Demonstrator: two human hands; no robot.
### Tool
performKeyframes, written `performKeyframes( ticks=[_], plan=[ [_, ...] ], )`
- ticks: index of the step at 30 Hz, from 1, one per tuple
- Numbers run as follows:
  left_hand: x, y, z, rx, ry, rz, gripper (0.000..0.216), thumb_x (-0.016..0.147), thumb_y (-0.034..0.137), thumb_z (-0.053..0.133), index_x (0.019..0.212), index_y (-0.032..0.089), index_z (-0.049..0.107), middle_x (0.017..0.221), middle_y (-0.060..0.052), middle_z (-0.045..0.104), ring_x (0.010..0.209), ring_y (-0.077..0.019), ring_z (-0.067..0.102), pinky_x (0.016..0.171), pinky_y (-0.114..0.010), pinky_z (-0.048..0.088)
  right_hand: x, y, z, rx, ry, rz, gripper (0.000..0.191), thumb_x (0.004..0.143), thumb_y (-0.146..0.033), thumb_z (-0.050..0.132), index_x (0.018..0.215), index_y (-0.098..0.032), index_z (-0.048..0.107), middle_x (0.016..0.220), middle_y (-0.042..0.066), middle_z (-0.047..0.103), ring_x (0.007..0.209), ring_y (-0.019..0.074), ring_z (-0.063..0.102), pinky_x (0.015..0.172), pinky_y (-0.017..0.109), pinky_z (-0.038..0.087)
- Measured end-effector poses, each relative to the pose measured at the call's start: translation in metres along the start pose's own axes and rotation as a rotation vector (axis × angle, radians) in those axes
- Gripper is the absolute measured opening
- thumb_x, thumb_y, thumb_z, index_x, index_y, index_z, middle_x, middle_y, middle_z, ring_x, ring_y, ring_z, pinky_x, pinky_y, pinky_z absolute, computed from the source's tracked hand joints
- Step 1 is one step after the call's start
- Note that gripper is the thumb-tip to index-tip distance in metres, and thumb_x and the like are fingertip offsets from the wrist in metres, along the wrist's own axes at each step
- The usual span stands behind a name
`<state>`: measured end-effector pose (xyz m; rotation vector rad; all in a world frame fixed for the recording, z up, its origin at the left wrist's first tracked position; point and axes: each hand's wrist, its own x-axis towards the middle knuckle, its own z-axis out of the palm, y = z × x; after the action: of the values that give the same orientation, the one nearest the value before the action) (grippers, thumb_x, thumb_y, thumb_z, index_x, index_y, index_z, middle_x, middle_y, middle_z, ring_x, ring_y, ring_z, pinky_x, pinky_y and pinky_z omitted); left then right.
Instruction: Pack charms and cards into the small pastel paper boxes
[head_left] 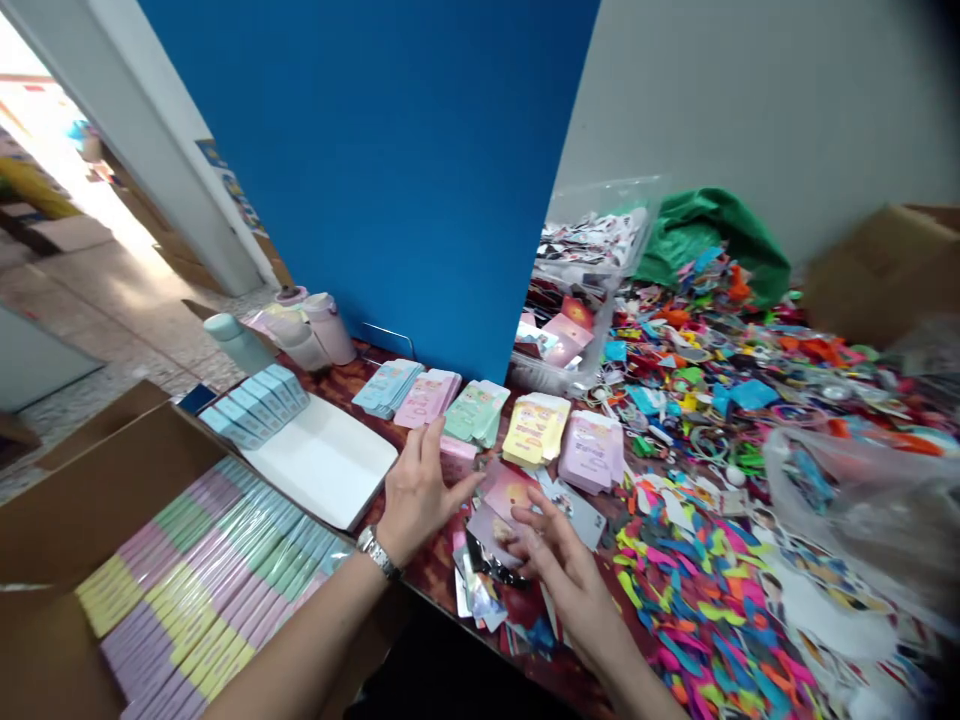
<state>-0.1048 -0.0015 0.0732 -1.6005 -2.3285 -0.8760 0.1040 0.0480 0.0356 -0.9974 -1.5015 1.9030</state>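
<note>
The loose heap of printed cards (499, 525) lies near the table's front edge, right under my hands, and I judge that the main risk is there: a careless sweep could push cards over that edge, and a slip to the right could lose them among the colored paper scraps (701, 610). The stacks of pastel cartons (534, 430) stand along the back of the table, close enough that a bump from my left hand (416, 500) could topple them and mix the colors. My left fingers (433, 445) are raised and spread apart, holding nothing I can see, just above the heap. My right hand (562, 570) hangs over the cards with its fingers apart and curled. Its fingertips look close to the top card, but I cannot tell whether they touch it.
</note>
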Motion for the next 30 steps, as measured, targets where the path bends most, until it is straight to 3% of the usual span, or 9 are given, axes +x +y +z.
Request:
performKeyframes(
  ticks=[4, 11, 15, 20, 27, 30],
  plan=[
    [-0.001, -0.023, 0.001, 0.245, -0.044, -0.155, 0.062, 0.080, 0.066, 0.055, 0.121, 0.020, 0.048, 0.119, -0.011, 0.053, 0.089, -0.0223, 0.065, 0.061, -0.028, 0.053, -0.004, 0.005, 0.004, -0.145, -0.067, -0.021, 0.060, 0.091, -0.053, 0.052, 0.142, -0.026, 0.038, 0.130, 0.012, 0.056, 0.098, 0.0213, 0.065, 0.081, 0.034, 0.055],
    [-0.008, -0.057, 0.010, 0.337, -0.055, -0.288, 0.056, 0.078, 0.069, 0.055, 0.100, 0.017, 0.050, 0.105, -0.009, 0.056, 0.080, -0.0212, 0.064, 0.056, -0.028, 0.048, -0.005, 0.011, 0.006, -0.225, -0.086, -0.100, 0.056, 0.092, -0.049, 0.051, 0.142, -0.026, 0.039, 0.129, 0.012, 0.057, 0.106, 0.0238, 0.063, 0.090, 0.039, 0.053],
    [-0.016, -0.065, 0.015, 0.336, -0.077, -0.286, 0.051, 0.081, 0.066, 0.055, 0.098, 0.018, 0.049, 0.095, -0.006, 0.057, 0.078, -0.0204, 0.062, 0.058, -0.027, 0.047, -0.003, 0.010, 0.006, -0.253, -0.082, -0.103, 0.057, 0.092, -0.050, 0.049, 0.142, -0.025, 0.038, 0.129, 0.013, 0.056, 0.102, 0.0228, 0.064, 0.087, 0.038, 0.054],
    [-0.022, -0.065, 0.010, 0.323, -0.116, -0.285, 0.033, 0.092, 0.053, 0.045, 0.092, 0.021, 0.052, 0.084, -0.005, 0.060, 0.084, -0.0215, 0.059, 0.072, -0.030, 0.047, -0.003, 0.006, 0.009, -0.320, -0.079, -0.112, 0.058, 0.091, -0.049, 0.051, 0.142, -0.023, 0.040, 0.126, 0.011, 0.058, 0.093, 0.0197, 0.064, 0.085, 0.034, 0.054],
    [-0.017, -0.071, -0.003, 0.298, -0.198, -0.351, 0.043, 0.094, 0.055, 0.034, 0.080, 0.021, 0.056, 0.086, -0.009, 0.063, 0.089, -0.0255, 0.057, 0.075, -0.035, 0.046, -0.004, 0.007, 0.012, -0.291, -0.041, -0.122, 0.054, 0.091, -0.048, 0.052, 0.139, -0.023, 0.044, 0.120, 0.010, 0.062, 0.089, 0.0188, 0.065, 0.080, 0.032, 0.054],
    [-0.012, -0.076, -0.014, 0.233, -0.306, -0.310, 0.043, 0.095, 0.053, 0.033, 0.089, 0.019, 0.060, 0.084, -0.006, 0.065, 0.082, -0.0213, 0.060, 0.074, -0.031, 0.046, -0.003, 0.007, 0.011, -0.305, -0.059, -0.132, 0.053, 0.092, -0.047, 0.052, 0.139, -0.023, 0.045, 0.120, 0.011, 0.063, 0.088, 0.0188, 0.065, 0.079, 0.031, 0.054]
  ],
)
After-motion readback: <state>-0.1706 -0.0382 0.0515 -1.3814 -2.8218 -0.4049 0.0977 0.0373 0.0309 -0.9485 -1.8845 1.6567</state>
